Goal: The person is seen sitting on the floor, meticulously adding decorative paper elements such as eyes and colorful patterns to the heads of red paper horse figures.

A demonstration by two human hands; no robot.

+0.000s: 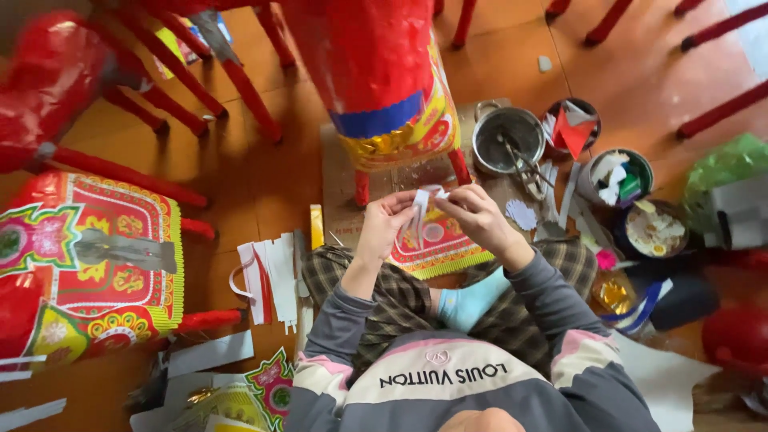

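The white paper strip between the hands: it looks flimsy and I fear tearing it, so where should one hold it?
Pinch the white paper strip at its top end, from both sides, as the left hand and right hand do: the rest hangs loose downward.

Both forearms are reaching forward over the crossed legs, the left hand (386, 221) and right hand (474, 216) meeting close together, fingers curling inward and pinching at chest-front height.

Just one view here, head-mounted, and it looked pretty much straight down. It sat close above the lap and the floor (264, 172).
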